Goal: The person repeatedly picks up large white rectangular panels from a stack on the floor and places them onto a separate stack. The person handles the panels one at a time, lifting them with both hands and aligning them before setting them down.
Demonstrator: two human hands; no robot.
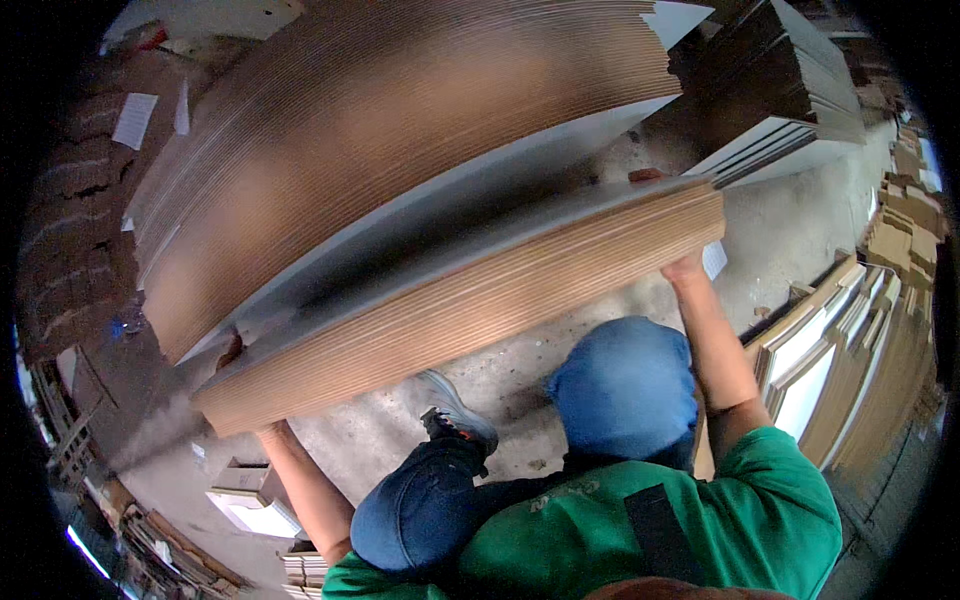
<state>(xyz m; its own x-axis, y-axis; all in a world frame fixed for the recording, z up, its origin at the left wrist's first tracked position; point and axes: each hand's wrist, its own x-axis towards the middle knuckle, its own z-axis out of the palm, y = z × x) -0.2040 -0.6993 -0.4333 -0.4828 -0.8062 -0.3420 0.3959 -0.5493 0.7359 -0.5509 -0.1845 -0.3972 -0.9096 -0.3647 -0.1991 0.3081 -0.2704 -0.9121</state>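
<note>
The cardboard sheet stack [470, 300], thick, brown-edged and grey-topped, sits gripped between my left hand [232, 352] and right hand [684, 266].

- The left hand [236, 352] is almost wholly hidden behind the near end of the bundle of cardboard sheets [470, 300] — only a few fingertips show above its corner.
- The right hand [684, 268] is pressed under the bundle's far corner; its fingers are covered, so the grip itself cannot be made out.
- The big stack of sheets [400, 130] behind is motion-blurred, its separate layers smeared together.
- The paper slips [134, 120] on the brown wall at upper left are too small to read.
- The leaning boards [880, 330] at the right run out of the round picture edge.
- The shoe [455, 408] is partly covered by the raised blue knee [420, 510].
</note>
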